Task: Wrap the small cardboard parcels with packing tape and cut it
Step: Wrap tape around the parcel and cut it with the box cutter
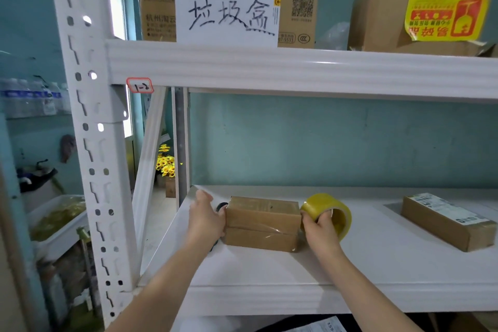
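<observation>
head view: two small brown cardboard parcels (262, 224) sit stacked on the white shelf (377, 264), near its left end, with glossy clear tape wrinkled across the front where they meet. left hand (206, 219) clasps the stack's left end, fingers curled round it. right hand (320, 229) grips the yellowish tape roll (318, 203), fingers hooked through its core, and the roll touches the stack's right end. a labelled parcel (444, 221) lies well apart, to the right.

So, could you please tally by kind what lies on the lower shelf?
Cardboard parcels: 3 (upper parcel, lower parcel, labelled parcel)
Tape: 1 (tape roll)
Other: 1 (black item, partly hidden)
Total: 5
</observation>
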